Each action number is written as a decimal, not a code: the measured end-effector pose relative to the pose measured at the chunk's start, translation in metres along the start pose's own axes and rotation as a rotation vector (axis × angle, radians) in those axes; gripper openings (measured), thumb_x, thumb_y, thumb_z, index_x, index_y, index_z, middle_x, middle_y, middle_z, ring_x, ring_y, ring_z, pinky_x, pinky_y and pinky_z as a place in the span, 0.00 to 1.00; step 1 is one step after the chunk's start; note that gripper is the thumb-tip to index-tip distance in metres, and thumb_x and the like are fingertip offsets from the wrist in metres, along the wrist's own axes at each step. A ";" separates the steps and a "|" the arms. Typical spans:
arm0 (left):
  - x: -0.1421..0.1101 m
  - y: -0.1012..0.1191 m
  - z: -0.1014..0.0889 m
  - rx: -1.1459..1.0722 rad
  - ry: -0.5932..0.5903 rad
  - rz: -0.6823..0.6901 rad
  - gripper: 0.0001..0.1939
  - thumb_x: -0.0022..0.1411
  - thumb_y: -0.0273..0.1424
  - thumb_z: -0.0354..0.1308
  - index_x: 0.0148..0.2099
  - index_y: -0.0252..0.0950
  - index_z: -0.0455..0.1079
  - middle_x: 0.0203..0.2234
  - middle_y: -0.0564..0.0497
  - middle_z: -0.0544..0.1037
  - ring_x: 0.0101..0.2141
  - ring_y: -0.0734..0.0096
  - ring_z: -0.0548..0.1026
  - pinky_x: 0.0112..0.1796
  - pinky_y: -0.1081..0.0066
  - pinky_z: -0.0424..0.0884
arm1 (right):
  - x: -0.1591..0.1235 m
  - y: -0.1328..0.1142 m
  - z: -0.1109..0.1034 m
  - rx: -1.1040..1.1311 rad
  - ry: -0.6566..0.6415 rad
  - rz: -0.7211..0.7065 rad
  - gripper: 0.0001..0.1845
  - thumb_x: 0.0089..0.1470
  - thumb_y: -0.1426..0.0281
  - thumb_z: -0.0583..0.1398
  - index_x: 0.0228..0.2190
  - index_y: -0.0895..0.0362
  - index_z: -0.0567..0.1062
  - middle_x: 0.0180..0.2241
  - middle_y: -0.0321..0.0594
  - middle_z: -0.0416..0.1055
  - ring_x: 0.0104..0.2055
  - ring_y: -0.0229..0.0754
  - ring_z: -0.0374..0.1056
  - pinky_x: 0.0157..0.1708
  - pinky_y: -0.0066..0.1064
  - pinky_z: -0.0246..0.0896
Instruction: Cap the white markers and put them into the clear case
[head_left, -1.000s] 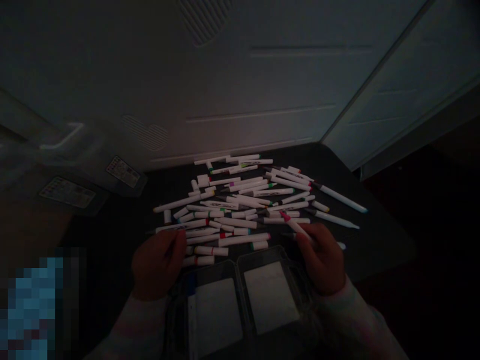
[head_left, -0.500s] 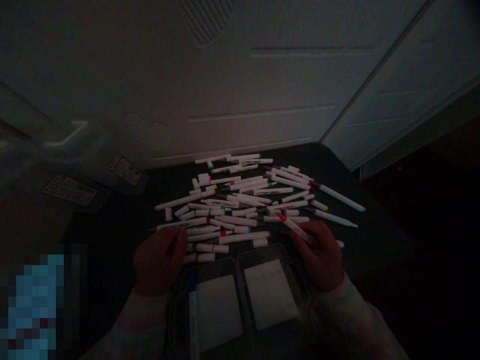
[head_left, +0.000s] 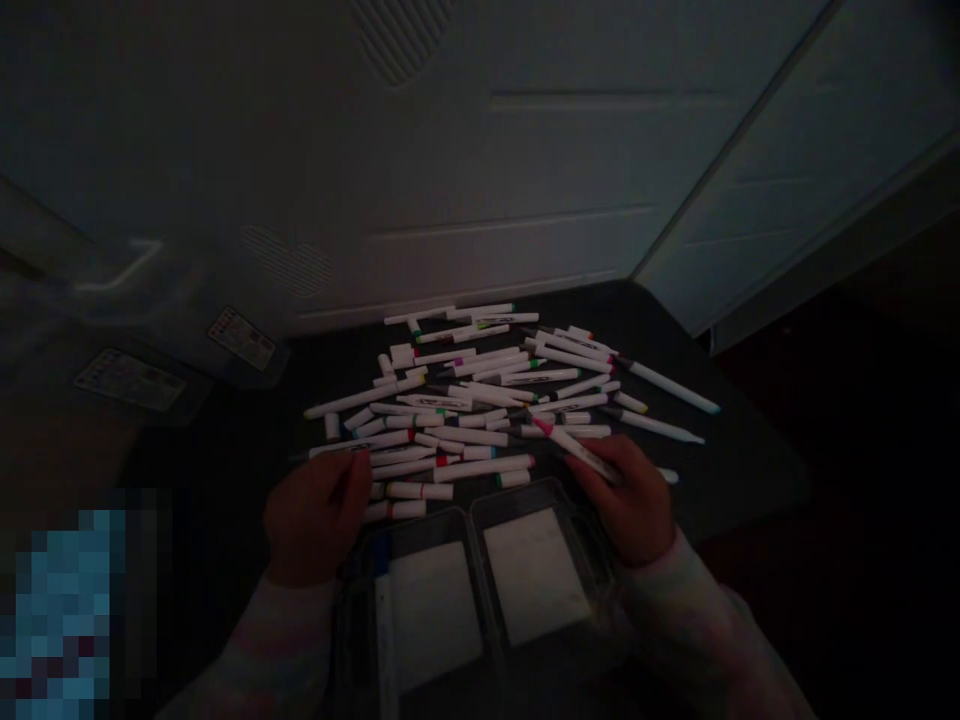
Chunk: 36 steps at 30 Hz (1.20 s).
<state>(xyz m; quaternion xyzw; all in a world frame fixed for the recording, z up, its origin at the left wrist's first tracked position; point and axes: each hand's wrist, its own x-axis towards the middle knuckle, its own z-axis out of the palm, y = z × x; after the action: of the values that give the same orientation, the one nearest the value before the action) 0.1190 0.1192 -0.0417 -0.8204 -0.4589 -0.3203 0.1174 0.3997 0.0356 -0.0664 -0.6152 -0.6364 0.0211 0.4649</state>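
Note:
My right hand [head_left: 626, 500] is closed on a white marker [head_left: 581, 452], whose pink tip points up and left over the pile. My left hand [head_left: 319, 515] is curled shut at the near left of the pile; whatever it holds, if anything, is hidden. Many white markers [head_left: 484, 468] with coloured ends and loose caps [head_left: 514, 479] lie heaped beyond both hands. Between my forearms an open clear plastic case [head_left: 474, 540] has a pale panel in each half. One blue-ended marker [head_left: 385, 620] lies along the left half.
The dark tabletop [head_left: 750, 480] ends at the right. A pale wall panel [head_left: 480, 160] with grooves rises behind the pile. Two clear packs with printed cards [head_left: 241, 338] stand at the back left. A blurred blue patch [head_left: 56, 600] sits at lower left. The light is very dim.
The view has shifted slightly, so everything sits a little further left. The pink-tipped marker has moved slightly left and up with my right hand. My left hand stays closed.

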 end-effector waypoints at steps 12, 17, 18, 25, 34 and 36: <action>-0.004 -0.005 0.005 -0.055 0.025 -0.098 0.11 0.59 0.31 0.49 0.28 0.35 0.68 0.18 0.53 0.72 0.20 0.76 0.69 0.21 0.75 0.58 | 0.024 -0.079 -0.046 0.080 -0.088 -0.223 0.11 0.49 0.74 0.58 0.38 0.55 0.69 0.24 0.37 0.67 0.25 0.39 0.65 0.23 0.29 0.59; -0.004 -0.005 0.006 -0.065 0.053 -0.094 0.11 0.59 0.32 0.49 0.27 0.35 0.68 0.18 0.53 0.72 0.20 0.75 0.69 0.22 0.76 0.59 | 0.020 -0.091 -0.050 0.340 -0.062 -0.190 0.13 0.46 0.78 0.61 0.34 0.54 0.66 0.25 0.35 0.66 0.25 0.36 0.64 0.24 0.29 0.59; -0.003 -0.005 0.006 -0.068 0.051 -0.094 0.12 0.59 0.32 0.49 0.27 0.35 0.68 0.18 0.53 0.72 0.20 0.75 0.69 0.22 0.76 0.59 | 0.019 -0.092 -0.050 0.381 -0.055 -0.198 0.14 0.45 0.78 0.62 0.34 0.54 0.66 0.25 0.34 0.66 0.26 0.36 0.64 0.25 0.30 0.60; -0.002 -0.005 0.005 -0.066 0.064 -0.063 0.12 0.59 0.31 0.49 0.25 0.34 0.67 0.16 0.53 0.70 0.19 0.76 0.67 0.21 0.76 0.57 | 0.018 -0.096 -0.051 0.434 0.009 -0.209 0.17 0.44 0.80 0.62 0.35 0.54 0.65 0.27 0.35 0.67 0.29 0.38 0.66 0.28 0.32 0.63; -0.004 -0.008 0.009 -0.104 0.045 -0.080 0.11 0.59 0.31 0.50 0.25 0.35 0.66 0.15 0.55 0.68 0.18 0.77 0.66 0.22 0.76 0.58 | 0.016 -0.096 -0.051 0.493 -0.020 -0.205 0.18 0.43 0.83 0.62 0.35 0.53 0.66 0.30 0.38 0.66 0.31 0.39 0.66 0.28 0.33 0.64; -0.004 -0.007 0.008 -0.109 0.031 -0.102 0.12 0.59 0.32 0.49 0.24 0.35 0.65 0.15 0.55 0.68 0.18 0.77 0.66 0.22 0.76 0.58 | 0.015 -0.097 -0.050 0.516 -0.014 -0.177 0.18 0.43 0.83 0.62 0.35 0.54 0.66 0.30 0.38 0.66 0.32 0.39 0.65 0.29 0.33 0.64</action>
<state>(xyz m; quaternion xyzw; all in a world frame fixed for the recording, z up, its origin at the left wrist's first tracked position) 0.1148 0.1245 -0.0514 -0.7961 -0.4800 -0.3631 0.0632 0.3598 -0.0032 0.0285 -0.4182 -0.6643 0.1461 0.6021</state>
